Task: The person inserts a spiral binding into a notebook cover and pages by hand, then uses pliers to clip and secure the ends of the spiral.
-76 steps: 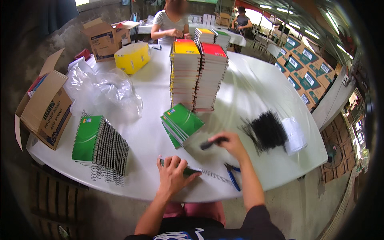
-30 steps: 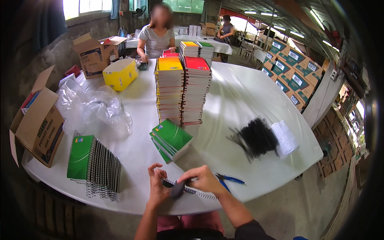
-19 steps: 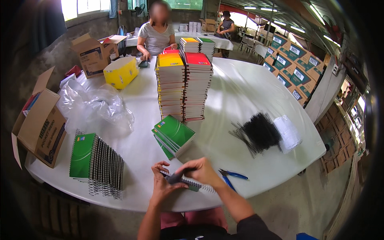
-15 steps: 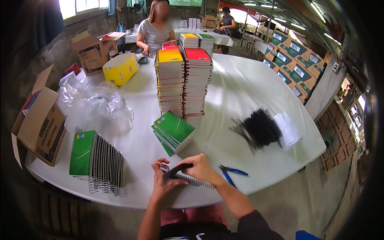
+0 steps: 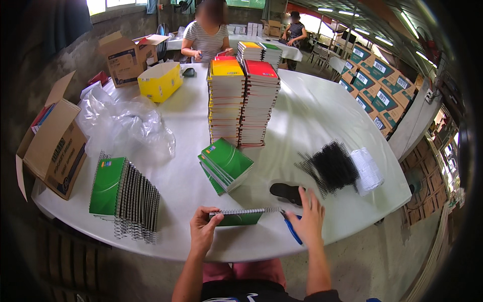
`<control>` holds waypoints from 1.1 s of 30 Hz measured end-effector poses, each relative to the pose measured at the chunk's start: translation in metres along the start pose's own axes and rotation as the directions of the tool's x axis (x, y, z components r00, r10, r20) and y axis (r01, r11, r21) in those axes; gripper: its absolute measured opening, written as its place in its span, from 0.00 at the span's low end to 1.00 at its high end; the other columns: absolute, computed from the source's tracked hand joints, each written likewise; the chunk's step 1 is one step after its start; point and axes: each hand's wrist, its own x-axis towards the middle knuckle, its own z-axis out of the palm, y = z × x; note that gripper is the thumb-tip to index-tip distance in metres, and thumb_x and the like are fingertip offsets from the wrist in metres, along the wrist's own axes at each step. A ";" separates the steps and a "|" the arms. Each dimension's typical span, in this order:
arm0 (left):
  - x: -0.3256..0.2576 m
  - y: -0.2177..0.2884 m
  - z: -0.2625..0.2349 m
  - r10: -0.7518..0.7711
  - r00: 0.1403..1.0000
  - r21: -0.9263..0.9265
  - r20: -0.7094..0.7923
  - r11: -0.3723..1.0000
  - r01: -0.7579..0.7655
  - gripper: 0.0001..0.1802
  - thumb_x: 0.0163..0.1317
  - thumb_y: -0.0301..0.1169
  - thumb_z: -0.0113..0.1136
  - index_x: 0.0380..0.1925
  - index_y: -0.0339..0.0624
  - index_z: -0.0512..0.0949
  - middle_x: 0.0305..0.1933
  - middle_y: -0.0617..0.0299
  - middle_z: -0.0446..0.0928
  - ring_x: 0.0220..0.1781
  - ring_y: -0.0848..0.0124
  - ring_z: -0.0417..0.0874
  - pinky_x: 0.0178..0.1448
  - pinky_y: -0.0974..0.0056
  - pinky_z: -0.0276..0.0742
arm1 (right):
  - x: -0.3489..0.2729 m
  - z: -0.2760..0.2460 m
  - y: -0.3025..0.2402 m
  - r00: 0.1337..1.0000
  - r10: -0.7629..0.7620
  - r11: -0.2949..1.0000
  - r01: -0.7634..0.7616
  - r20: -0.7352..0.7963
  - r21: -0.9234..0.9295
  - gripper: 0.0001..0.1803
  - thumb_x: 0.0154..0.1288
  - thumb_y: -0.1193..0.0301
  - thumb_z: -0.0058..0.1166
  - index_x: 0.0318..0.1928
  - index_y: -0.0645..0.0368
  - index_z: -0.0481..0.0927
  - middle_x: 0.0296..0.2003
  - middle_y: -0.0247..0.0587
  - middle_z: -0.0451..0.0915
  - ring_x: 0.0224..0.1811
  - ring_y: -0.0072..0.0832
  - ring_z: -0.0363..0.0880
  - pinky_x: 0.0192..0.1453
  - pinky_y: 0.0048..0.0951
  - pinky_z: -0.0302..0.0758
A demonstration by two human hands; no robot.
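With our left hand [image 5: 202, 227] we pinch the green notebook [image 5: 240, 219] at its left end, spine up, near the table's [image 5: 173, 246] front edge. Our right hand [image 5: 309, 221] is spread beside the blue-handled pliers [image 5: 293, 232]; we cannot tell whether it touches them. We judge the notebook light and fairly stiff, its protruding coil [image 5: 272, 209] springy and easily bent, so we best grip the covers.

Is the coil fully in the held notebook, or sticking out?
Sticking out: the coil runs along the notebook's upper edge and past its right end, away from the left hand.
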 end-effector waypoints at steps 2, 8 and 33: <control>0.001 -0.004 0.006 0.060 0.998 -0.039 -0.013 0.997 -0.061 0.09 0.55 0.23 0.66 0.33 0.38 0.74 0.35 0.65 0.75 0.36 0.79 0.73 0.41 0.74 0.69 | -0.033 -0.003 -0.010 0.984 0.079 0.996 -0.073 0.158 -0.046 0.29 0.63 0.60 0.52 0.65 0.43 0.64 0.64 0.43 0.60 0.65 0.47 0.58 0.62 0.65 0.54; 0.004 -0.018 0.020 0.097 0.995 0.132 -0.038 0.987 -0.091 0.15 0.50 0.22 0.69 0.39 0.35 0.78 0.34 0.64 0.77 0.39 0.76 0.76 0.47 0.71 0.73 | -0.059 0.023 0.003 0.999 -0.020 1.000 0.020 0.047 -0.019 0.24 0.65 0.61 0.49 0.62 0.43 0.69 0.52 0.39 0.68 0.58 0.41 0.63 0.58 0.65 0.52; -0.004 -0.017 0.024 0.093 0.993 -0.095 -0.072 0.990 -0.100 0.14 0.61 0.23 0.61 0.46 0.35 0.74 0.39 0.62 0.79 0.40 0.78 0.77 0.48 0.73 0.71 | -0.040 -0.030 -0.092 0.931 -0.348 0.869 0.364 -0.109 0.335 0.20 0.59 0.59 0.58 0.53 0.43 0.78 0.49 0.43 0.70 0.52 0.40 0.68 0.57 0.41 0.61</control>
